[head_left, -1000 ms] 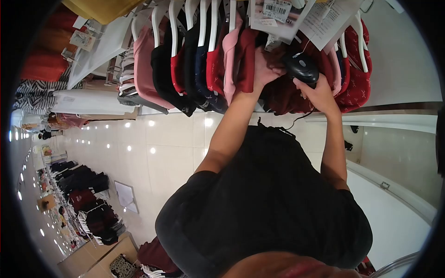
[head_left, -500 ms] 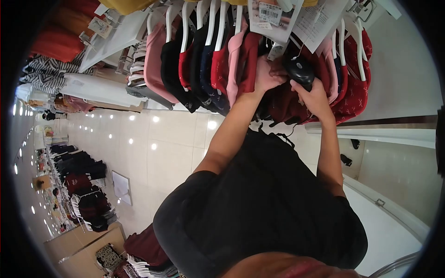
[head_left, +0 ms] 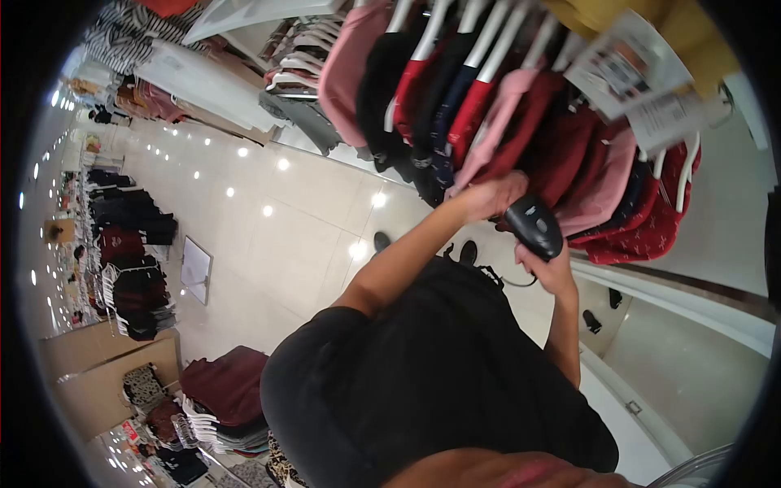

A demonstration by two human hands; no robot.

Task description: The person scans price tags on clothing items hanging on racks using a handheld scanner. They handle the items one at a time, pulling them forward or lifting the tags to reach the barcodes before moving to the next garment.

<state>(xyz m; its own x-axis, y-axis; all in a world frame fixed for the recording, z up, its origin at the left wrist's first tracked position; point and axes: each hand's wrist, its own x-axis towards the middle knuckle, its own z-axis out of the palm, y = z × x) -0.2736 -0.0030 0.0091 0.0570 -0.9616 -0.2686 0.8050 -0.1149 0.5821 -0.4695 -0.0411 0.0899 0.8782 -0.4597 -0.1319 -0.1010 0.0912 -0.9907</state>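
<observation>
My right hand (head_left: 550, 267) is wrapped round a black handheld scanner (head_left: 534, 227), which points up and left toward the hanging clothes. Close beside the scanner's head, my left hand (head_left: 493, 198) has its fingers curled at the lower edge of a dark red garment (head_left: 561, 154); what they hold is hidden. Pink (head_left: 498, 122), black, navy and red garments hang on white hangers (head_left: 494, 41) in front of me. A thin black cord (head_left: 519, 284) hangs below my right hand.
Printed signs (head_left: 630, 65) stick out above the rail, near yellow cloth (head_left: 683, 24). A white ledge (head_left: 683, 297) runs along the right. Other clothes racks (head_left: 138, 285) and a framed board (head_left: 196, 270) stand across the tiled floor (head_left: 285, 236) to the left.
The view has shifted, so the clothes and signs appear lower and further right. Both hands and the scanner have come down from among the garments toward my body, and my shoes now show.
</observation>
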